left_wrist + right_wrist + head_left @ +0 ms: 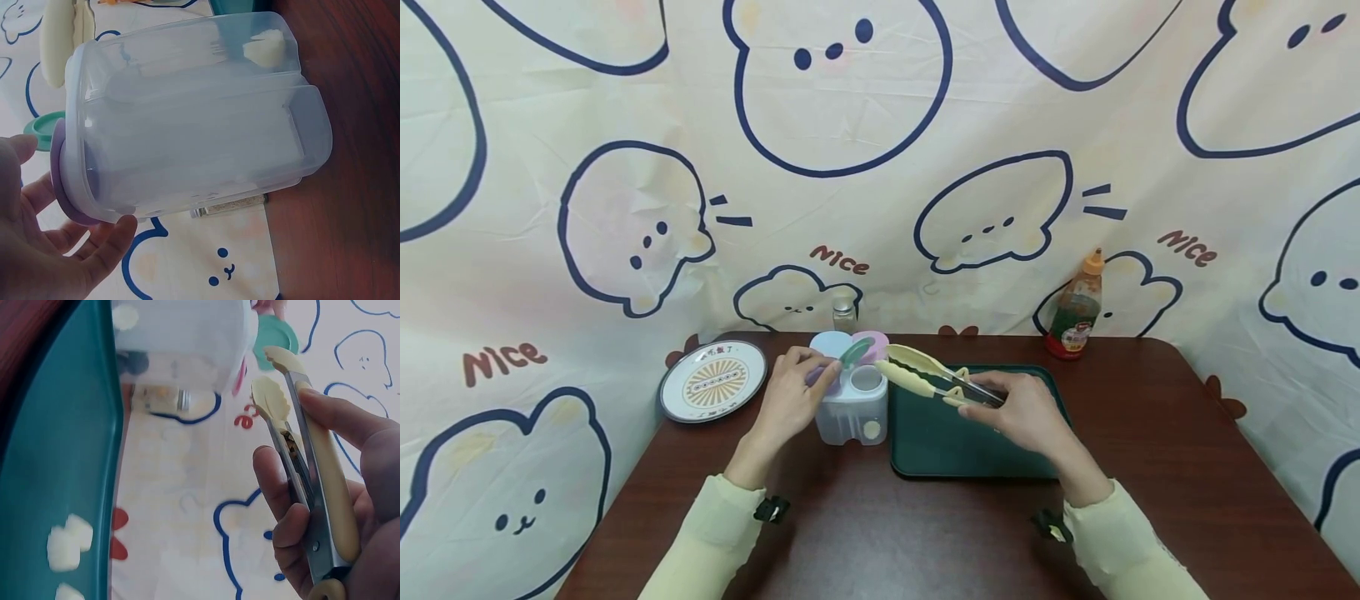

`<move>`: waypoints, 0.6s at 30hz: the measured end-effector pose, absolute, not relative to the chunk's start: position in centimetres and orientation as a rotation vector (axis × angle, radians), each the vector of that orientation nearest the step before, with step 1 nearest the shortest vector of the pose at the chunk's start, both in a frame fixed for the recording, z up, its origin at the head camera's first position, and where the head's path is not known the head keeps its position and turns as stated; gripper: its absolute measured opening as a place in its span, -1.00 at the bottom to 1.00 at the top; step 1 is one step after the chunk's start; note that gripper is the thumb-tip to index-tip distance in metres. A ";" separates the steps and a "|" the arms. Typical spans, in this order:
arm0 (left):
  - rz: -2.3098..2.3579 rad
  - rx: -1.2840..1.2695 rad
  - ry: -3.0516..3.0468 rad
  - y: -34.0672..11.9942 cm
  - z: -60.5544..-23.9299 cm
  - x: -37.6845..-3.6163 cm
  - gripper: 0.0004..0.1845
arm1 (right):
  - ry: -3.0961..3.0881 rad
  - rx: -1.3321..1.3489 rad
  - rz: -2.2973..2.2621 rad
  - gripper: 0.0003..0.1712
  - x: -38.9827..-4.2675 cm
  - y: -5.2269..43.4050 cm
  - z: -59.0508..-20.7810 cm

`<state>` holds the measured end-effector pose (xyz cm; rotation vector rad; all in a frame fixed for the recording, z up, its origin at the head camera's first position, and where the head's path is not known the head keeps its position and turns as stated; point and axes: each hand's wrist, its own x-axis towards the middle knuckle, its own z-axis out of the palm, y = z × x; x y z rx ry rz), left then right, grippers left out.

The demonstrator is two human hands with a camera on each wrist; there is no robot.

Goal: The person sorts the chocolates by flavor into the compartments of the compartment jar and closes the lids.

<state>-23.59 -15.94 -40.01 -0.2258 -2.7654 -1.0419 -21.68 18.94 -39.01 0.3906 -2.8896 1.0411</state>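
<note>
Container [852,406] between plate [712,382] left, tray [970,442] right; bottle [1077,310] behind.

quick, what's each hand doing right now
Left hand: fingers pinch the purple lid of the clear container.
Right hand: grips the tongs.
</note>
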 end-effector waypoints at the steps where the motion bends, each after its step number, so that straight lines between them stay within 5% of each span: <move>1: -1.044 -0.228 -2.764 -15.9 -40.0 -23.6 -0.36 | -2.893 0.377 1.037 -0.38 -21.7 19.4 -39.0; 18: -1.058 -0.237 -2.745 -16.0 -40.1 -23.7 -0.36 | -2.932 0.127 0.865 -0.21 -21.6 26.8 -39.6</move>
